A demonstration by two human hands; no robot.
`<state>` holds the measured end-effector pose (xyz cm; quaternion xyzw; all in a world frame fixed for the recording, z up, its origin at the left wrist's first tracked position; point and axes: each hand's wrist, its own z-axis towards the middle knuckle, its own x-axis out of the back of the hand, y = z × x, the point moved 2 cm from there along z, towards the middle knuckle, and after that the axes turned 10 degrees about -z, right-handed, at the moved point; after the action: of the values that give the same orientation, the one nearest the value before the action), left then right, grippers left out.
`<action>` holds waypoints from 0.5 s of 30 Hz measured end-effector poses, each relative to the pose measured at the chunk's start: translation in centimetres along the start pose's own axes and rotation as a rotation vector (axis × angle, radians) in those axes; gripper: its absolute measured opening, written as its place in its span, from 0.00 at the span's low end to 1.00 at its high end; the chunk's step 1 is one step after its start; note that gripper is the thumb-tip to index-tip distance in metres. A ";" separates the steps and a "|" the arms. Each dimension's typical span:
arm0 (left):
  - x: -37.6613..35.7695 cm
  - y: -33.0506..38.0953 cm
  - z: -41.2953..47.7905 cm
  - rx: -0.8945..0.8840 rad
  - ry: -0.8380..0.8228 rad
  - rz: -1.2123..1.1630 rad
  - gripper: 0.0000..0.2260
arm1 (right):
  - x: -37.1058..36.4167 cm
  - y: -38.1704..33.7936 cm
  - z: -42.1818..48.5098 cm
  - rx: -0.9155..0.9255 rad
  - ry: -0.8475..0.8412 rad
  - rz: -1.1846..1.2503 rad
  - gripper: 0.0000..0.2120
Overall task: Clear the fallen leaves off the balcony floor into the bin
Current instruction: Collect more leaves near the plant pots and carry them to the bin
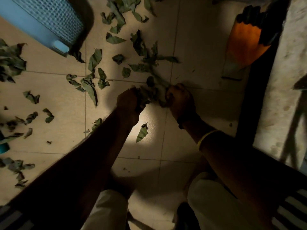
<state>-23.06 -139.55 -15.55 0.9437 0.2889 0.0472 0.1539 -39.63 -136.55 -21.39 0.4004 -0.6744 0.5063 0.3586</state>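
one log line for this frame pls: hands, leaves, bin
left hand: grips leaf bunch | right hand: grips same bunch | loose leaves: scattered on floor tiles | blue bin: upper left

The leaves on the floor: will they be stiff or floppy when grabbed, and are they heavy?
The leaves look curled and crumpled, so they probably crush easily. Both hands, left hand and right hand, bunch a clump, which suggests they are light and compress well. Small bits may crumble away.
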 end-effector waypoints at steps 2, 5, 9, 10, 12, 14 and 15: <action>0.5 -0.4 0.1 0.036 0.016 -0.054 0.10 | 0.5 0.8 0.0 -0.119 -0.012 0.122 0.06; 1.0 -0.6 -0.5 0.036 0.008 -0.027 0.10 | 1.6 0.4 -0.5 -0.336 -0.077 0.323 0.03; 0.5 -0.8 -1.8 0.043 -0.044 0.075 0.10 | 3.4 -2.2 -1.5 -0.511 -0.057 0.632 0.11; 0.2 -1.1 -2.1 0.051 -0.076 0.099 0.11 | 3.6 -3.2 -1.9 -0.525 -0.071 0.729 0.13; -0.5 -1.6 -2.6 0.076 -0.139 0.103 0.15 | 3.6 -5.0 -2.8 -0.523 -0.112 0.822 0.13; -0.8 -1.6 -2.9 0.074 -0.129 0.096 0.19 | 3.9 -6.5 -3.9 -0.484 -0.099 0.739 0.10; -0.9 -1.5 -3.0 0.065 -0.117 0.091 0.19 | 4.0 -7.0 -4.3 -0.458 -0.076 0.680 0.09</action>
<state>-25.13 -138.08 -13.15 0.9616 0.2375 -0.0105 0.1374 -34.68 -134.24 -14.06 0.0829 -0.8762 0.4176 0.2258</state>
